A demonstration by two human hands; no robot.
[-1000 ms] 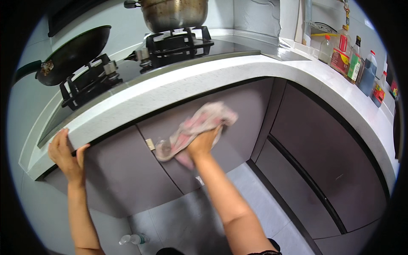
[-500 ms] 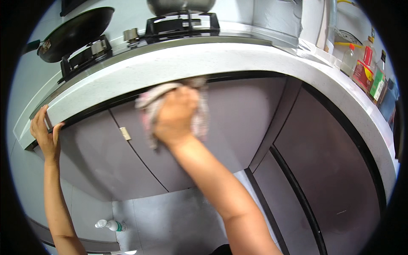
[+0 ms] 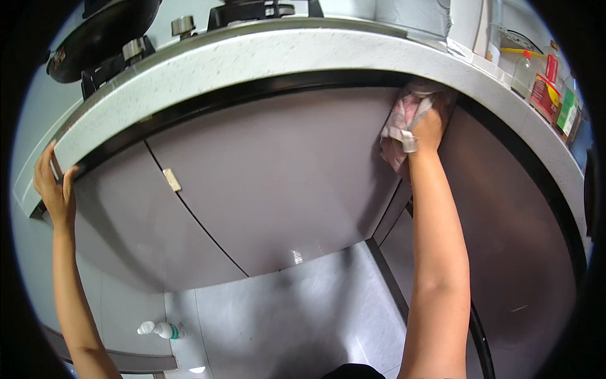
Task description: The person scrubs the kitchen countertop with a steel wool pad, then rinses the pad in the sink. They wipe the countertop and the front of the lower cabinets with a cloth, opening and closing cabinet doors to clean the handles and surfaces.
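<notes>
My right hand [image 3: 430, 128] is closed round a crumpled pink-and-white cloth [image 3: 396, 134]. It presses the cloth against the top of the grey cabinet front [image 3: 278, 164], in the inner corner just beneath the countertop. Part of the hand's fingers is hidden by the cloth. At the far left, my left hand [image 3: 57, 192] grips the edge of the white speckled countertop [image 3: 252, 66], its fingers over the top and its thumb at the underside. A dark gap runs between the countertop and the cabinet doors.
On the counter, a gas stove burner [image 3: 265, 11] and a dark wok [image 3: 104, 41] stand at the back left. Several bottles, among them a clear one with a red cap [image 3: 522, 76], line the right counter. A white spray bottle [image 3: 163, 330] is on the floor at lower left.
My right hand has carried the cloth rightward along the cabinet top, from the middle to the corner. My left hand keeps its grip on the counter edge. The view has shifted slightly.
</notes>
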